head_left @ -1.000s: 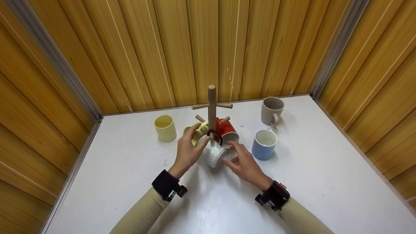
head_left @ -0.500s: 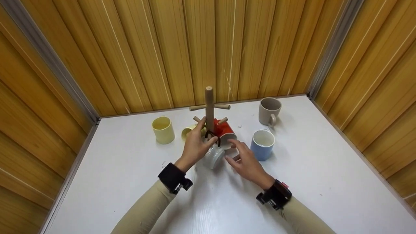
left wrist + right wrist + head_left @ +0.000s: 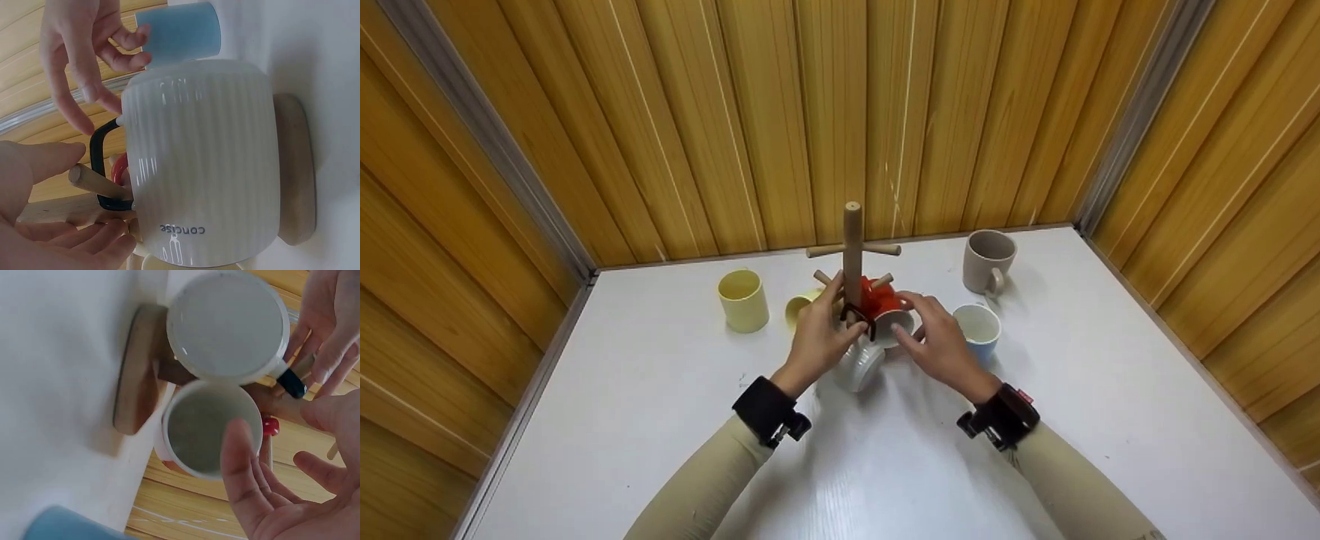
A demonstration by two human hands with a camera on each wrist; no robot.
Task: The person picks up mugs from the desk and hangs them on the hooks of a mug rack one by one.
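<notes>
A white ribbed mug (image 3: 197,163) with a black handle (image 3: 98,149) hangs tilted from a lower peg of the wooden mug tree (image 3: 852,240); the peg passes through the handle. My left hand (image 3: 819,337) is beside the post, fingers extended, with its thumb near the peg tip (image 3: 79,175). Just right of the white mug hangs a red mug (image 3: 877,296), its pale inside facing me. My right hand (image 3: 941,341) is at this mug, thumb before its mouth and fingers spread and loosely bent. Whether they touch it, I cannot tell.
Behind my left hand is a tilted yellow mug (image 3: 798,306) on the tree. Another yellow mug (image 3: 743,304) stands left. A blue mug (image 3: 981,337), partly behind my right hand, and a taupe mug (image 3: 988,262) stand right. Wood-patterned walls (image 3: 735,127) enclose the white table (image 3: 645,390).
My left hand has moved right from the yellow mug to the post and white mug's handle. My right hand has gone from the white mug's rim up to the red mug.
</notes>
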